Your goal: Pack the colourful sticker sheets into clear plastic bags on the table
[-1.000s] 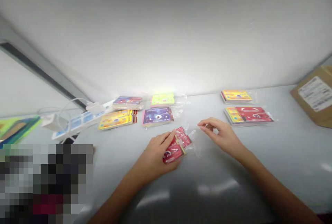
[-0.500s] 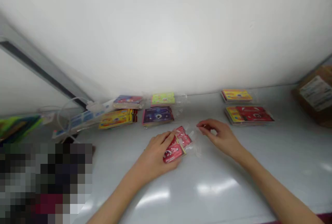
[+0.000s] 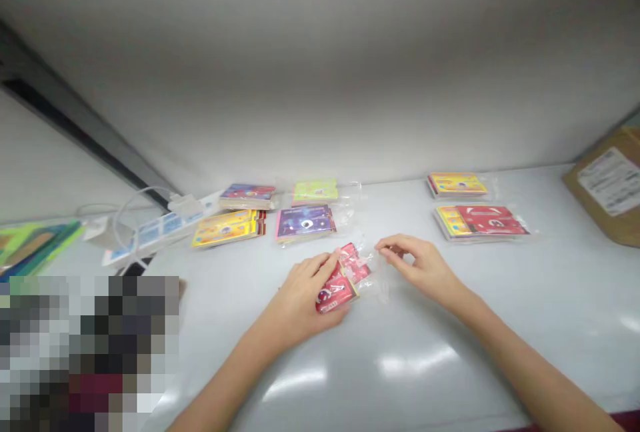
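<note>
Red printed cards in clear plastic sleeves lie on the table, two packs overlapping at an angle. My left hand is closed round their left side, fingers over the top edge and thumb at the lower edge. A transparent sleeve flap sticks out from the packs to the right. Just beyond it, my right hand has thumb and index finger pinched together near the flap's upper end. Whatever lies between those fingertips is too small to make out.
Behind my left hand lie bagged purple cards, green cards and yellow cards. Farther right are more yellow cards and a red-yellow stack. A cardboard box stands at right, a power strip at left.
My right hand has shifted slightly left, closer to the sleeve flap. My left hand stays on the red cards. The wall behind looks darker.
</note>
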`<move>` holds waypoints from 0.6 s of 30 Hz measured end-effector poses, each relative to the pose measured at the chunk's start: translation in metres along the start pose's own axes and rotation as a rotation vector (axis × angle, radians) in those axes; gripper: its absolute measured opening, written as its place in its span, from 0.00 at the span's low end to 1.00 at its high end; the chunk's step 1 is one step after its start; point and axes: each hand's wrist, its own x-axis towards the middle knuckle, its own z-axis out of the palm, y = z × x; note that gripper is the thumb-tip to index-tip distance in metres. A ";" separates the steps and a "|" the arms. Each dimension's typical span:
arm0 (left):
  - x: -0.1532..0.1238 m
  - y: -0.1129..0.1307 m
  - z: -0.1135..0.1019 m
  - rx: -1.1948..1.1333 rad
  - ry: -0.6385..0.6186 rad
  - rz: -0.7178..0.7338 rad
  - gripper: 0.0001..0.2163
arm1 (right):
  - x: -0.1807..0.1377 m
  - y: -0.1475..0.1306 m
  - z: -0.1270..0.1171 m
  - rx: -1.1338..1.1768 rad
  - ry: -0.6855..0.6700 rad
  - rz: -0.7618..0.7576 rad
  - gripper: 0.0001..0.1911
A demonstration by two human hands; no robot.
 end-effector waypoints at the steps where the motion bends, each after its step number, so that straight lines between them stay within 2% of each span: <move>1: 0.000 0.000 0.000 -0.003 -0.003 0.003 0.30 | 0.000 0.000 0.000 -0.004 -0.002 -0.004 0.10; 13: -0.001 -0.002 0.002 -0.013 0.014 0.008 0.32 | 0.003 0.011 -0.004 -0.108 0.022 0.019 0.12; 18: -0.001 -0.002 0.001 -0.016 0.003 0.006 0.32 | 0.002 0.020 -0.001 -0.172 0.017 -0.019 0.14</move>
